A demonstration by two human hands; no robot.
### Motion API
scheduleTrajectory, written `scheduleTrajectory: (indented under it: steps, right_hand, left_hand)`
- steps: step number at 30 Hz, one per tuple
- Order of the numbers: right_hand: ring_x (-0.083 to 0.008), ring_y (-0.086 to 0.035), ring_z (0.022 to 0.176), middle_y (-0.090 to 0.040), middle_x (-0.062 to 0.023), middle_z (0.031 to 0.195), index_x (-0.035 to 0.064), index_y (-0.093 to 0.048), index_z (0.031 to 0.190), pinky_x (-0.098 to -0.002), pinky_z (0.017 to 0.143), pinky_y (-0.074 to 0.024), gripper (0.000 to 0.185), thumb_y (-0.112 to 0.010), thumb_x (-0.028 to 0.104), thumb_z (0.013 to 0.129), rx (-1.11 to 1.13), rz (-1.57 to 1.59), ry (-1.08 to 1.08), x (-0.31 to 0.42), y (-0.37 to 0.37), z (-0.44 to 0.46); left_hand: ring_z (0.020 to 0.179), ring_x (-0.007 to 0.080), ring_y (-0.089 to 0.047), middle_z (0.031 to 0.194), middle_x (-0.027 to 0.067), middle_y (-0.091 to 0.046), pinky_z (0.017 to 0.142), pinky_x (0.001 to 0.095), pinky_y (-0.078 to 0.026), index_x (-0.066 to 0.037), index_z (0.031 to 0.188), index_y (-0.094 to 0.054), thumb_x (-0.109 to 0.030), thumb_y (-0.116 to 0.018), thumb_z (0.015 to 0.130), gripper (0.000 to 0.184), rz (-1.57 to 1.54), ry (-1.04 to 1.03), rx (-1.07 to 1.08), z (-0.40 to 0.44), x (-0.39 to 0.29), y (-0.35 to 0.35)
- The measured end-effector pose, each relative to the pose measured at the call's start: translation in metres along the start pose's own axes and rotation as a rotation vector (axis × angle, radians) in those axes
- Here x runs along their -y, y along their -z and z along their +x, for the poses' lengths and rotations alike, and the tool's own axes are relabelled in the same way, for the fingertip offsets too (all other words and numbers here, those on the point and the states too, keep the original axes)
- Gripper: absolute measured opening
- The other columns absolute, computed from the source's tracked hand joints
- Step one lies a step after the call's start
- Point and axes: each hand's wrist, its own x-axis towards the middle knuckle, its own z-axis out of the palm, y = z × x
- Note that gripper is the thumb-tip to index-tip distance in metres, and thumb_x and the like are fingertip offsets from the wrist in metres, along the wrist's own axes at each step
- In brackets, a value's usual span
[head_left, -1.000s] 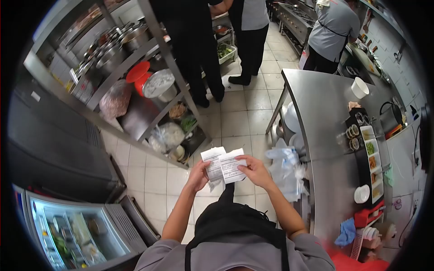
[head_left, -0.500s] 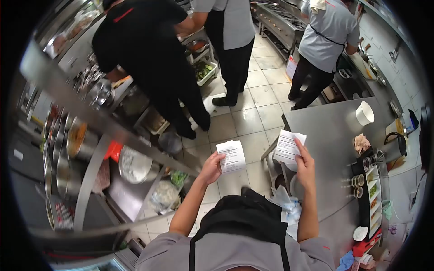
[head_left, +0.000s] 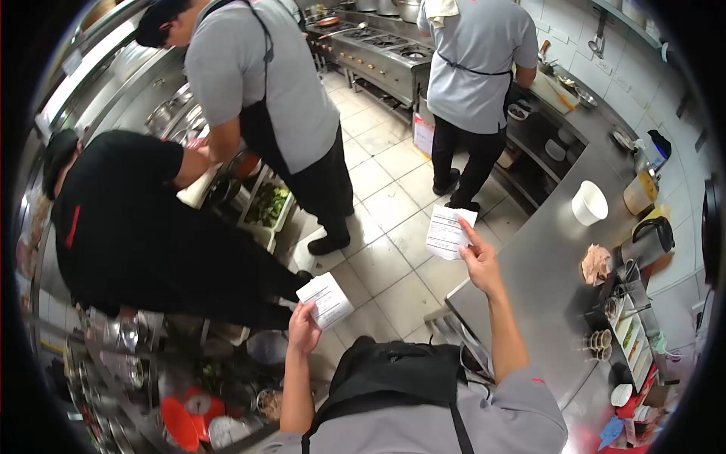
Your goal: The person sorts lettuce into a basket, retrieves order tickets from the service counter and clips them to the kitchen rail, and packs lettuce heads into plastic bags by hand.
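Head view, left to right: the left hand [head_left: 303, 333] is raised before the body, forearm angled forward, its fingers pinched closed on the left edge of a printed slip [head_left: 328, 301] over the tiled floor [head_left: 378, 261]. Well apart, the right hand [head_left: 482, 266] reaches farther forward, its fingers pinched on the right edge of a second slip [head_left: 448, 234], left of the desk [head_left: 529, 272]. The step in hand appears to be handling the two slips separately; the next move calls for light, secure pinches.
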Motion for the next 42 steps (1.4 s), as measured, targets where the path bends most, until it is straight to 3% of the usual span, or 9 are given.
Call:
scheduleTrajectory:
  steps: [9,10,15,20,24,30,35,39,42]
  right_hand:
    - [-0.0113,-0.054,0.087,-0.049,-0.0105,0.117,-0.0012,-0.038,0.124,-0.0237,0.069,-0.0492,0.043,-0.043,-0.005,0.082,-0.284,-0.021,0.010,-0.014,0.006,0.129]
    - [-0.0124,-0.058,0.076,-0.050,-0.0126,0.114,0.0007,-0.043,0.121,-0.0244,0.055,-0.0515,0.039,-0.044,-0.003,0.082,-0.375,-0.006,0.077,-0.019,0.010,0.143]
    - [-0.0117,-0.056,0.049,-0.059,-0.0064,0.087,0.0014,-0.055,0.108,-0.0230,0.041,-0.0459,0.025,-0.045,0.003,0.084,-0.521,-0.498,-0.100,0.003,0.079,0.171]
    - [-0.0321,-0.052,0.063,-0.051,-0.0188,0.068,0.0023,-0.059,0.100,-0.0388,0.058,-0.0409,0.031,-0.045,-0.002,0.073,-0.906,-1.325,0.276,0.067,0.235,0.197]
    - [-0.0367,-0.056,0.079,-0.056,-0.0248,0.085,0.0035,-0.056,0.107,-0.0418,0.068,-0.0443,0.034,-0.039,0.001,0.077,-1.144,-1.543,0.118,0.181,0.322,0.217]
    - [-0.0361,-0.057,0.079,-0.058,-0.0214,0.086,0.0018,-0.055,0.103,-0.0441,0.069,-0.0449,0.028,-0.036,0.007,0.084,-1.444,-1.946,0.475,0.312,0.420,0.253]
    - [-0.0363,-0.057,0.082,-0.059,-0.0203,0.083,-0.0015,-0.056,0.088,-0.0451,0.069,-0.0466,0.024,-0.036,0.012,0.086,-1.807,-1.903,0.189,0.379,0.498,0.274]
    - [-0.0329,-0.060,0.072,-0.060,-0.0184,0.078,-0.0010,-0.055,0.084,-0.0402,0.061,-0.0481,0.022,-0.040,0.015,0.084,-1.533,-1.969,0.568,0.409,0.592,0.277]
    - [-0.0299,-0.059,0.074,-0.059,-0.0173,0.083,-0.0007,-0.053,0.089,-0.0373,0.063,-0.0479,0.019,-0.043,0.015,0.082,-1.370,-1.887,0.583,0.391,0.576,0.315]
  left_hand:
    - [0.111,0.0244,-0.045,0.120,0.0105,-0.046,0.095,0.0371,-0.034,-0.001,0.121,-0.038,-0.006,-0.042,0.082,0.039,0.065,0.189,0.185,0.177,-0.043,-0.012]
    - [0.111,0.0242,-0.045,0.120,0.0104,-0.046,0.095,0.0375,-0.034,-0.001,0.121,-0.037,-0.006,-0.042,0.082,0.040,0.084,0.201,0.209,0.193,-0.043,-0.014]
    - [0.108,0.0238,-0.047,0.118,0.0107,-0.048,0.091,0.0390,-0.038,0.000,0.121,-0.037,-0.006,-0.044,0.082,0.040,0.165,0.335,0.411,0.263,-0.050,-0.054]
    - [0.105,0.0218,-0.049,0.114,0.0093,-0.050,0.090,0.0373,-0.038,0.000,0.118,-0.040,-0.005,-0.045,0.081,0.038,0.188,0.418,0.462,0.327,-0.038,-0.070]
    - [0.104,0.0223,-0.050,0.112,0.0110,-0.051,0.090,0.0370,-0.038,0.001,0.117,-0.041,-0.003,-0.044,0.081,0.036,0.153,0.413,0.477,0.360,-0.021,-0.103]
    - [0.101,0.0253,-0.051,0.112,0.0130,-0.051,0.089,0.0406,-0.039,0.002,0.114,-0.042,-0.003,-0.044,0.079,0.035,0.157,0.289,0.409,0.414,0.022,-0.157]
    - [0.101,0.0247,-0.050,0.107,0.0119,-0.052,0.089,0.0409,-0.038,0.002,0.111,-0.043,-0.004,-0.044,0.080,0.031,0.110,0.212,0.374,0.442,0.040,-0.230]
    - [0.094,0.0196,-0.051,0.105,0.0104,-0.053,0.082,0.0301,-0.040,0.001,0.111,-0.046,-0.012,-0.048,0.083,0.031,0.248,0.150,0.298,0.459,0.048,-0.257]
    - [0.089,0.0127,-0.049,0.098,0.0061,-0.054,0.078,0.0261,-0.039,-0.001,0.105,-0.049,-0.019,-0.049,0.084,0.028,0.390,0.050,0.282,0.435,0.016,-0.299]
